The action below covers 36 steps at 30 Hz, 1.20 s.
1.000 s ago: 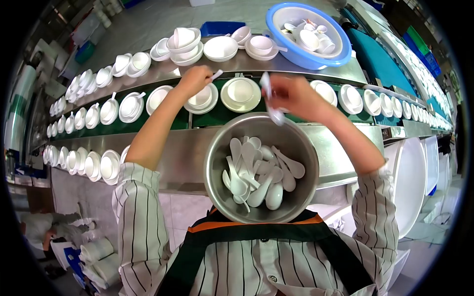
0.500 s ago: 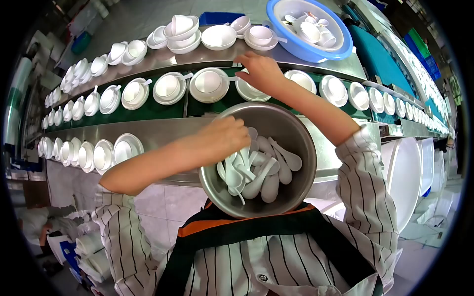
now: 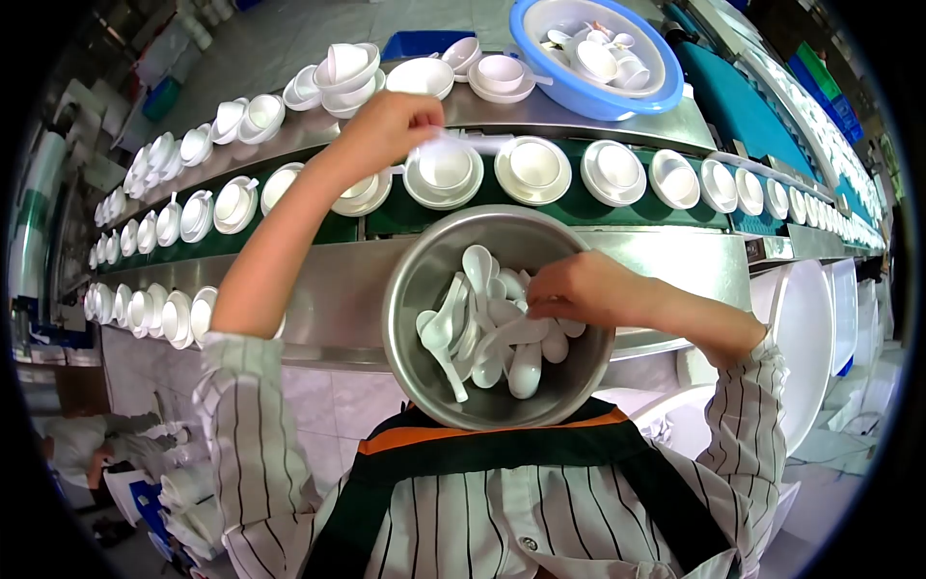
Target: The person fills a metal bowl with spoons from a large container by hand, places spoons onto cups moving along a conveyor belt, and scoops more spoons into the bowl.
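Note:
My left hand (image 3: 397, 125) is stretched over the belt, its fingers pinching a white spoon (image 3: 475, 144) blurred by motion. The spoon hovers above a white bowl (image 3: 445, 167) that sits on a saucer. Down in the steel basin (image 3: 405, 261) in front of my chest, my right hand (image 3: 579, 289) has its fingers closed at the handle of another white spoon (image 3: 514, 335). Several more white spoons (image 3: 526, 372) lie loosely heaped around it. To the left on the belt, a bowl set (image 3: 234, 205) carries a spoon.
Bowl-and-saucer sets line the green conveyor belt (image 3: 389, 220), continuing right (image 3: 613, 169). Behind it, a steel ledge bears more bowls (image 3: 500, 75) and a blue tub (image 3: 666, 92) of crockery. Stacked dishes (image 3: 177, 318) stand on the near ledge at left.
My left hand has gone from the basin up over the belt with a spoon. My right hand has come back from the belt into the basin. The belt's bowl sets have shifted left.

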Motion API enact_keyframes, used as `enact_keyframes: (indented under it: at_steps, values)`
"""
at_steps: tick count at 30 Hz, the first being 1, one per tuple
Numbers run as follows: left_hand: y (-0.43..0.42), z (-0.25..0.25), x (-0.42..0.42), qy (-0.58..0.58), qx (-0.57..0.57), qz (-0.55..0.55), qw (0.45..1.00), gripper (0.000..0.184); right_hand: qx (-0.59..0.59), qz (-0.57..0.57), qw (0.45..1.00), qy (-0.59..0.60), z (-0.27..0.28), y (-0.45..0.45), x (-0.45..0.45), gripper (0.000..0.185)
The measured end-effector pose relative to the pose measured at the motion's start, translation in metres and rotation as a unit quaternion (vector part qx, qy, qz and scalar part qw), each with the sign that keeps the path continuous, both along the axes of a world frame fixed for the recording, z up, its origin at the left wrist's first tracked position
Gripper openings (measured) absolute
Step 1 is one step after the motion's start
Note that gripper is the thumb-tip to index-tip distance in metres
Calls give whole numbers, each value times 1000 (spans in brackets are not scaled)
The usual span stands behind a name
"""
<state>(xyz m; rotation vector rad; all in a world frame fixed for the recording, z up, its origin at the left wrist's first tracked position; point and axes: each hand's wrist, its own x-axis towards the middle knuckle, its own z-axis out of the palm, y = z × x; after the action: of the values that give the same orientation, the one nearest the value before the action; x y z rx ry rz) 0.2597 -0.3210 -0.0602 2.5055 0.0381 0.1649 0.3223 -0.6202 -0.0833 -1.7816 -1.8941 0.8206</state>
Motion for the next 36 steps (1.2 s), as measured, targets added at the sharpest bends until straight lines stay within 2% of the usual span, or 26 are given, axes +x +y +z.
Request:
enact_keyframes:
  at_steps: [2,4,6,8,10,12,13,14,16,17,18,19,20,21,22,23,24,25,26,27,28,30,33,34,36]
  values:
    - [27,-45,26,-97,28,74,992,8,18,-56,998,34,10,3,9,15]
    - [43,-86,36,-119,92,114,982,7,70,-118,989,59,22,10,24,13]
    - [55,-118,35,-127,119,116,978,8,122,-257,951,122,21,23,46,10]
    - [57,-125,26,-91,153,110,978,7,256,-292,921,-45,8,43,82,12]
    - [65,-125,16,-56,138,93,984,8,262,-326,900,-121,-20,66,116,12]
    - [76,-124,9,-33,143,76,986,11,267,-315,887,-209,-61,90,135,12]
    - [82,-124,6,-25,154,67,985,13,243,-316,894,-206,-74,99,132,13]
    - [87,-124,3,-16,165,60,984,14,197,-298,912,-203,-88,107,132,15]
    - [77,-112,-8,-81,145,79,983,18,144,-239,942,-185,-102,118,127,17]
    - [64,-101,-14,-118,137,94,979,19,148,-226,946,-178,-102,117,123,17]
    - [43,-81,-19,-156,128,110,973,19,202,-217,936,-189,-93,115,115,18]
    - [17,-56,-28,-122,72,97,985,21,255,-206,923,-201,-81,113,108,18]
    - [-7,-39,-37,-93,64,70,991,21,307,-196,907,-211,-68,110,99,19]
    - [-31,-26,-50,1,32,40,999,21,311,-156,915,-205,-52,105,88,19]
    - [-55,-18,-62,62,53,0,997,21,280,-97,933,-204,-35,97,73,18]
    - [-70,-19,-69,93,158,-107,977,22,248,-37,946,-203,-20,86,54,16]
    - [-84,-29,-74,174,214,-144,950,23,229,51,946,-222,-10,76,34,13]
    - [-92,-48,-78,148,229,-159,949,24,140,105,964,-201,2,66,15,15]
    - [-98,-54,-76,176,210,-153,950,25,102,137,969,-178,-13,60,1,18]
    - [-101,-56,-73,215,211,-172,938,22,113,156,965,-176,-19,52,-13,22]
    - [-103,-58,-69,253,212,-191,924,21,72,173,953,-238,-31,48,-20,23]
    - [-107,-62,-67,231,165,-160,945,19,159,146,960,-179,-40,41,-20,21]
    - [-109,-73,-63,240,30,-146,959,25,119,140,951,-249,-36,30,-18,18]
    - [-109,-75,-62,248,-27,-147,957,28,56,145,954,-257,-30,27,-17,17]
    - [-113,-68,-57,256,-40,-138,956,28,-71,154,947,-273,-19,20,-13,15]
